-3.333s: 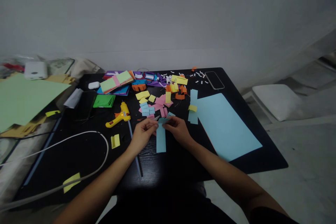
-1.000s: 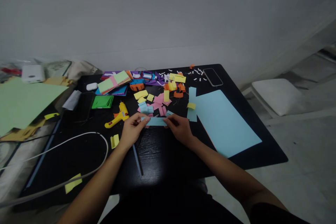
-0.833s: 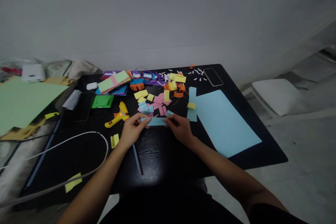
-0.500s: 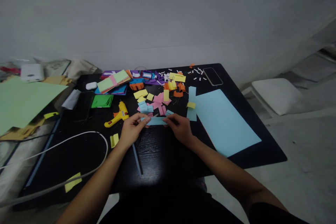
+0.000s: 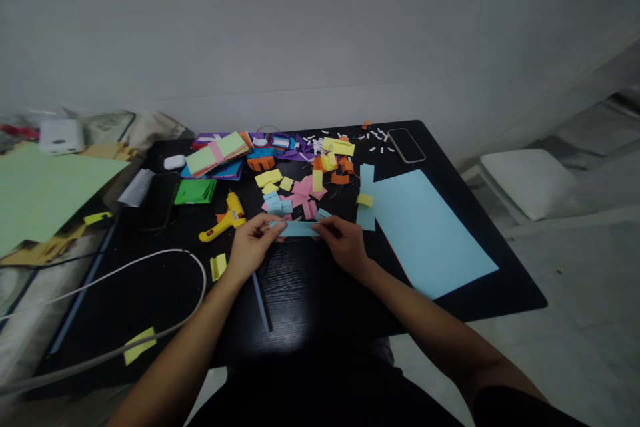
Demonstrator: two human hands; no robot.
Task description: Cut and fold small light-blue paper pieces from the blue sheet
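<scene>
A light blue paper strip [image 5: 299, 229] is stretched level between my two hands above the black table. My left hand [image 5: 254, 245] pinches its left end between thumb and fingers. At the other end, my right hand [image 5: 345, 245] grips it the same way. Just beyond the strip lie pink paper pieces [image 5: 302, 192] and small light blue pieces [image 5: 274, 202]. A thin pointed object shows partly behind the strip; I cannot make out what it is. A yellow glue gun [image 5: 225, 219] rests left of my left hand.
On the right are a large light blue sheet [image 5: 433, 237] and a phone [image 5: 407, 145]. Stacked coloured papers [image 5: 220, 155] and green paper [image 5: 195, 191] lie at the back left. A white cable [image 5: 197, 263] loops on the left. A thin stick [image 5: 261, 303] lies near the front edge.
Almost nothing differs. Both hands keep their pinch on the blue strip, which has tipped slightly so its face shows a little more.
</scene>
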